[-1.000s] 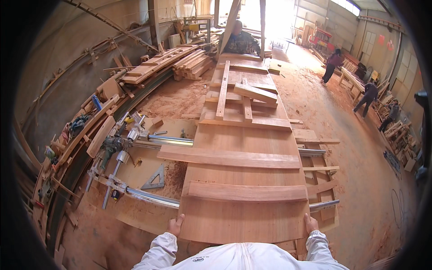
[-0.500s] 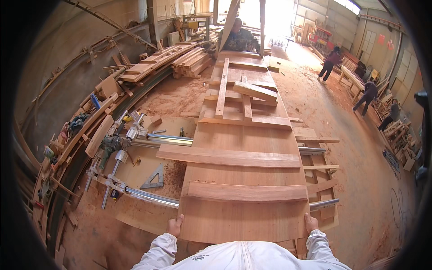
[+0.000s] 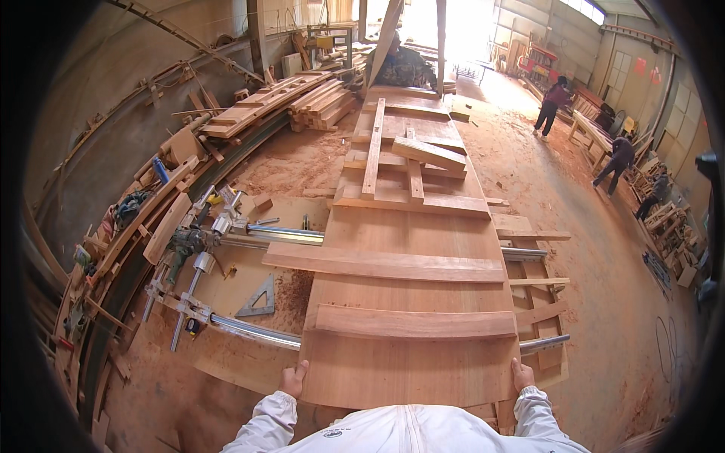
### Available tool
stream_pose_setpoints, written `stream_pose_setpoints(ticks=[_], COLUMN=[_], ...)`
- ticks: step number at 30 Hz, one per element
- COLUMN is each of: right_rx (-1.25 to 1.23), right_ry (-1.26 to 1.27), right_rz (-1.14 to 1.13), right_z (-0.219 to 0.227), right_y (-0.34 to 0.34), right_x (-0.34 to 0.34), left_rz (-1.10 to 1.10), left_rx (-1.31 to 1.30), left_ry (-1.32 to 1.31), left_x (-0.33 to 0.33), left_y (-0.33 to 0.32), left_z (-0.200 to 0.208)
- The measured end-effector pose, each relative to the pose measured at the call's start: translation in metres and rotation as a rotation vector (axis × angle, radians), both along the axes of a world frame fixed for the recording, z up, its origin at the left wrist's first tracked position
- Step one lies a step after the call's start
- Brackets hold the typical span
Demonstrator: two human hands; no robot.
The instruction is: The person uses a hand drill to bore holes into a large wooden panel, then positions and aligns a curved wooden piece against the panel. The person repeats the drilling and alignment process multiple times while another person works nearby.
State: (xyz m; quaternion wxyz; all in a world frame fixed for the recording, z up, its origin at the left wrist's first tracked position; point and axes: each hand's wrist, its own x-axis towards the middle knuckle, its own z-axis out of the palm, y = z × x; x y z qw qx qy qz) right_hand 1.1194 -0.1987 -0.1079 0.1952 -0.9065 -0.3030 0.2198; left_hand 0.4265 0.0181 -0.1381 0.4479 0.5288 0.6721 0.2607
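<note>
A long, wide wooden panel (image 3: pixel 408 376) stretches away from me, its near end between my hands. My left hand (image 3: pixel 293 378) grips the panel's left edge near the front corner, thumb along the edge. On the opposite edge, my right hand (image 3: pixel 522 374) holds the same panel, thumb up and fingers hidden below. Across the panel lie a near wooden strip (image 3: pixel 415 322) and a longer wooden strip (image 3: pixel 385 261) that overhangs on the left. Farther off, several boards rest crosswise, with a loose short block (image 3: pixel 429 152) tilted over them. Another person (image 3: pixel 408 69) is at the far end.
Metal rails (image 3: pixel 257 330) of a clamping rig run beneath the panel and stick out both sides. A triangular square (image 3: pixel 257 297) lies on the bench to the left. Lumber stacks (image 3: pixel 321 106) line the left. At right, a person (image 3: pixel 550 107) and others are among wood piles.
The person at the far end has lowered their head slightly. My hands, the panel and the boards on it stay where they were.
</note>
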Motion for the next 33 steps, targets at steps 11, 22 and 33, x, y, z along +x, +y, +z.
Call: stream_pose_setpoints(ticks=[11, 22, 33], right_rx=[0.016, 0.024, -0.019], right_ry=[-0.014, 0.051, 0.039], right_rz=[-0.006, -0.008, -0.011], right_z=[-0.007, 0.008, 0.005], right_y=[-0.006, -0.001, -0.001], right_x=[0.009, -0.003, 0.0], left_rz=[-0.025, -0.016, -0.005], left_rx=[-0.007, 0.038, 0.045], left_ry=[0.051, 0.012, 0.012], left_x=[0.006, 0.007, 0.009], left_y=[0.002, -0.001, -0.002], left_z=[0.01, 0.012, 0.018])
